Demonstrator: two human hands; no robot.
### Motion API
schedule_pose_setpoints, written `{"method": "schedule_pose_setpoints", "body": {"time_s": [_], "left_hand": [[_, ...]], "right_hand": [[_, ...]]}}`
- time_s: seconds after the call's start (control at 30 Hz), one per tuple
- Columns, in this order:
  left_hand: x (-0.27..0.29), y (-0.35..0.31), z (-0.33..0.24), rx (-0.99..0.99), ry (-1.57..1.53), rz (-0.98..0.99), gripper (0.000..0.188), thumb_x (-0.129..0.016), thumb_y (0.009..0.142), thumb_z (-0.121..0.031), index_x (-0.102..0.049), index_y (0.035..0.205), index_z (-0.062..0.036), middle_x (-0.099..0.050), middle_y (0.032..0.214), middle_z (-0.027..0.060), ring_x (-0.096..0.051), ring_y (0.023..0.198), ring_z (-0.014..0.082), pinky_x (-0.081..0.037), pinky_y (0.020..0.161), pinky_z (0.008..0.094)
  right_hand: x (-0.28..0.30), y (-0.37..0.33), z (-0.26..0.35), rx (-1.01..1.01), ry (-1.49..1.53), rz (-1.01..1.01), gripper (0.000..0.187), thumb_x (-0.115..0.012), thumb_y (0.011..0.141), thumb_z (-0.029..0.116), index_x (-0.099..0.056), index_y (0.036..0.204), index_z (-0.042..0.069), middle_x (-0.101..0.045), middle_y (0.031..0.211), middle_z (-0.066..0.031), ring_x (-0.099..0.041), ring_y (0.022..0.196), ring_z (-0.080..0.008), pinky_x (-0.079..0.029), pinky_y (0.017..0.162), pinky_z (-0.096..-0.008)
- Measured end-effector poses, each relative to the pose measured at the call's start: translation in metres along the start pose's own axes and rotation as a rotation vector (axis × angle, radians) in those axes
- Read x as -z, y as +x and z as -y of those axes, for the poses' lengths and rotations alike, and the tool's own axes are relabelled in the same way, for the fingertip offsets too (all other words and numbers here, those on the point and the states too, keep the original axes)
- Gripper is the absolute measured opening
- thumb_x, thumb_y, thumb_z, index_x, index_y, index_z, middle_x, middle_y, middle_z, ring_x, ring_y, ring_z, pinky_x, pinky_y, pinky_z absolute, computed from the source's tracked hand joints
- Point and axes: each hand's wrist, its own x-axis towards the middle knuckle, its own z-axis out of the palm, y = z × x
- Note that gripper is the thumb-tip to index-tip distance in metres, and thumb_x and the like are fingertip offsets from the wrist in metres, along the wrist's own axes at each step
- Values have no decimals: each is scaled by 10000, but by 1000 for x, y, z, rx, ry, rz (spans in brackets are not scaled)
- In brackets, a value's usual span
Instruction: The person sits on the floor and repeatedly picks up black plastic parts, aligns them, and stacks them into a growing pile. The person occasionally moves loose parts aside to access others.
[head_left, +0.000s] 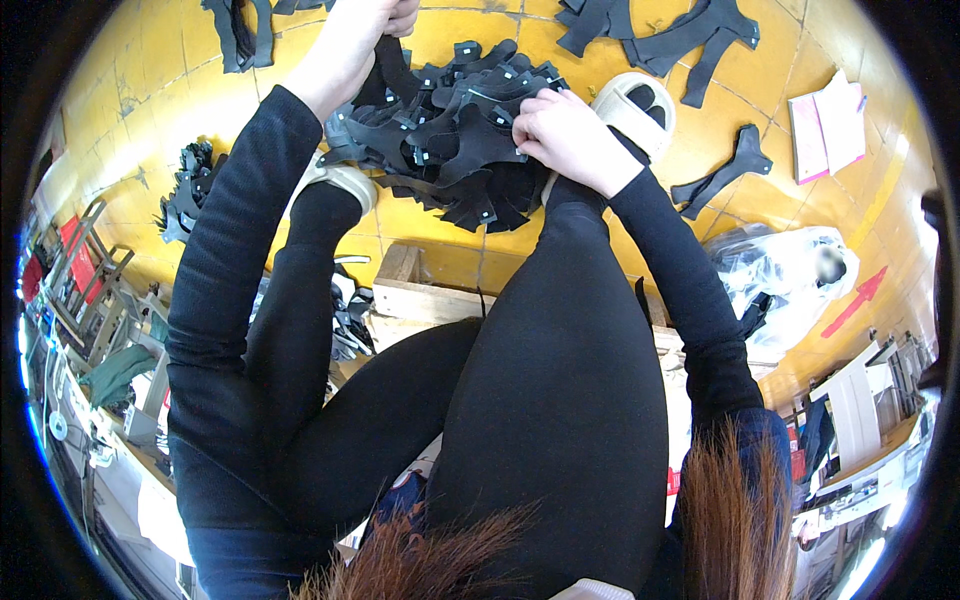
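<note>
A heap of black cut fabric pieces point(450, 150), many with small pale labels, lies on the floor between my feet. Above the heap's far left side, my left hand point(355, 45) is closed with its fingers curled. From it hangs a dark fabric strip point(394, 70) that reaches down to the heap. My right hand point(565, 138) is at the heap's right side, thumb and fingers pinched together at the edge of a black fabric piece point(480, 143). Its fingertips partly hide what they grip.
A smaller dark pile point(190, 195) lies to the left. Loose black pieces point(690, 45) and a single piece point(735, 168) are at the right, near a pink-and-white notebook point(828, 128). A clear plastic bag point(780, 270) and a wooden crate point(425, 300) sit nearer me.
</note>
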Motion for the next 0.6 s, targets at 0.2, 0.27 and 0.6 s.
{"method": "schedule_pose_setpoints", "body": {"time_s": [0.2, 0.27, 0.6], "left_hand": [[2, -1, 6, -31, 13, -55, 229, -647, 956, -121, -536, 757, -139, -392, 622, -90, -340, 530, 33, -271, 518, 216], [1, -2, 6, -27, -6, -56, 223, -655, 950, -108, -536, 763, -135, -396, 624, -87, -345, 530, 34, -275, 518, 216], [7, -3, 15, 25, -44, 4, 228, -658, 956, -127, -548, 756, -125, -421, 622, -67, -379, 533, 49, -306, 528, 222]], "right_hand": [[-2, -19, -1, -41, 65, -45, 88, -658, 871, 160, -672, 926, 93, -617, 885, -58, -603, 960, -235, -454, 891, -365], [-1, -19, -3, -92, 121, -89, 134, -652, 892, 172, -667, 992, 84, -639, 913, -73, -620, 959, -251, -464, 893, -375], [-11, 12, 5, -216, 238, -224, 167, -662, 880, 204, -638, 972, 67, -649, 886, -89, -645, 908, -281, -511, 798, -408]]}}
